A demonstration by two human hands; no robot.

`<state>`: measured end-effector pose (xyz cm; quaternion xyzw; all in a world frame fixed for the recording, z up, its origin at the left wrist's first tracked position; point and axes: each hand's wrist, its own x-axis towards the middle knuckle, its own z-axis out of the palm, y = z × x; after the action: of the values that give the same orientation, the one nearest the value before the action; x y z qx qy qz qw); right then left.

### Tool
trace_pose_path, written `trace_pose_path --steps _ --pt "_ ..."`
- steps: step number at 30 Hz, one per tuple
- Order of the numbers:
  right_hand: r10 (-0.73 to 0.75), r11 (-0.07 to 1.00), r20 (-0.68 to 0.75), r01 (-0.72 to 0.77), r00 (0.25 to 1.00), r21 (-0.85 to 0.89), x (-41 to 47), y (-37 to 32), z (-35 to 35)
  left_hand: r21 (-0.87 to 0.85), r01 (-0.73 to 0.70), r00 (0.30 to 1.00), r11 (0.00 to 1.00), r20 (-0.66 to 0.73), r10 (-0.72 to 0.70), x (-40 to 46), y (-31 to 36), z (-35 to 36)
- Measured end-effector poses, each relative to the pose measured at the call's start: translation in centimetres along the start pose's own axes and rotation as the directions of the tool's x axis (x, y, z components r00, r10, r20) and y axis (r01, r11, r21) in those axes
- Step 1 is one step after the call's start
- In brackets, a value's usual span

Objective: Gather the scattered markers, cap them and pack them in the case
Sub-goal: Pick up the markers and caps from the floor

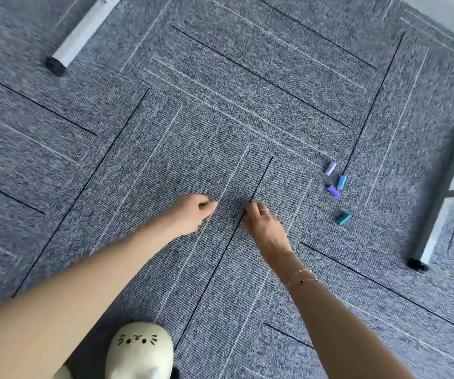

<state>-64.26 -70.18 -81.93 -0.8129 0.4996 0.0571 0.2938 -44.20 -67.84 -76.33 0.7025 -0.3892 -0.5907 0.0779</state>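
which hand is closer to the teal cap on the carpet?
Right. The right hand is just left of the teal cap, a short gap apart. The left hand sits farther left, beyond the right hand.

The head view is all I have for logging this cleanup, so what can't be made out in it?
- Left hand: curled round something small and greenish; fingers hide what it is.
- Right hand: fingertips point away from the camera and are blurred; any hold can't be told.
- Four small pieces on the carpet: too small to tell caps from markers.
- Case: not in view.
- Slipper: cut off by the bottom edge.
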Motion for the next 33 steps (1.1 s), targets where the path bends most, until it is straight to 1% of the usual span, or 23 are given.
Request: trace_pose_path --steps 1,2,4,6,9,11,13,15,16,17,18,19,21,23,24,25,27,28,31,33 --pt "0.009 1.0 -0.046 -0.009 0.999 0.018 -0.1 0.4 -0.1 0.004 -0.006 1.0 1.0 0.002 0.006 0.1 -0.1 0.0" --pt "0.05 0.998 -0.09 -0.046 0.995 0.05 -0.1 0.8 -0.4 0.002 -0.017 1.0 1.0 -0.001 0.017 0.1 -0.3 0.0" --pt "0.19 0.973 -0.158 -0.164 0.969 0.162 0.0 1.7 -1.2 -0.031 -0.03 1.0 0.999 -0.002 0.03 0.1 -0.4 0.1" --pt "0.328 0.93 -0.229 -0.271 0.917 0.249 0.0 2.8 -2.3 -0.039 -0.044 0.999 0.998 0.021 0.045 -0.1 -0.4 0.1" --pt "0.474 0.868 -0.333 -0.367 0.816 0.336 -0.2 4.8 -4.5 0.116 -0.074 0.996 0.99 0.051 0.068 -0.5 -0.5 -0.1" --pt "0.59 0.8 -0.374 -0.456 0.715 0.39 -0.6 6.6 -5.7 0.2 -0.085 0.996 0.976 0.052 0.076 -0.7 -0.5 -0.2" --pt "0.721 0.692 -0.403 -0.562 0.564 0.453 -0.9 8.6 -6.5 0.216 -0.082 0.996 0.973 0.057 0.071 -0.8 -0.3 -0.2" --pt "0.823 0.567 -0.389 -0.64 0.414 0.518 -1.4 10.3 -6.9 0.207 -0.062 0.997 0.976 0.053 0.052 -0.8 0.0 -0.2" --pt "0.851 0.522 -0.374 -0.668 0.368 0.531 -1.5 10.9 -7.1 0.204 -0.058 0.998 0.977 0.047 0.049 -0.8 0.2 -0.1" --pt "0.867 0.494 -0.359 -0.69 0.345 0.529 -1.7 11.2 -7.1 0.211 -0.063 0.998 0.975 0.035 0.056 -0.8 0.3 -0.1" --pt "0.873 0.483 -0.345 -0.713 0.345 0.509 -1.7 11.4 -7.2 0.228 -0.074 0.997 0.971 0.015 0.073 -0.8 0.3 -0.1" --pt "0.865 0.498 -0.339 -0.723 0.371 0.479 -1.7 11.4 -7.2 0.253 -0.085 0.996 0.964 -0.012 0.091 -0.8 0.4 0.0" --pt "0.815 0.578 -0.321 -0.722 0.483 0.38 -1.5 11.0 -6.9 0.312 -0.09 0.991 0.946 -0.064 0.116 -0.5 0.3 -0.2" --pt "0.795 0.604 -0.264 -0.755 0.547 0.255 -1.2 10.5 -6.2 0.351 -0.073 0.992 0.933 -0.07 0.104 -0.2 0.1 -0.2" --pt "0.783 0.619 -0.248 -0.753 0.571 0.222 -1.0 10.3 -5.8 0.353 -0.052 0.994 0.934 -0.071 0.082 -0.1 0.0 -0.1" --pt "0.78 0.623 -0.242 -0.753 0.577 0.212 -0.9 10.1 -5.5 0.343 -0.035 0.995 0.939 -0.073 0.064 -0.1 0.0 0.0" --pt "0.807 0.585 -0.252 -0.782 0.534 0.215 -0.5 9.6 -5.1 0.314 -0.017 0.995 0.949 -0.084 0.045 -0.3 0.3 0.2" --pt "0.8 0.592 -0.258 -0.781 0.541 0.198 -0.5 9.1 -5.0 0.325 -0.02 0.995 0.945 -0.088 0.051 -0.2 0.2 0.3" --pt "0.706 0.696 -0.256 -0.712 0.66 0.086 -1.4 8.3 -3.8 0.405 -0.009 0.994 0.914 -0.099 0.053 -0.1 0.2 0.2" --pt "0.655 0.739 -0.236 -0.674 0.718 -0.001 -2.1 8.2 -3.2 0.421 -0.006 0.996 0.907 -0.081 0.045 -0.2 0.1 0.3"
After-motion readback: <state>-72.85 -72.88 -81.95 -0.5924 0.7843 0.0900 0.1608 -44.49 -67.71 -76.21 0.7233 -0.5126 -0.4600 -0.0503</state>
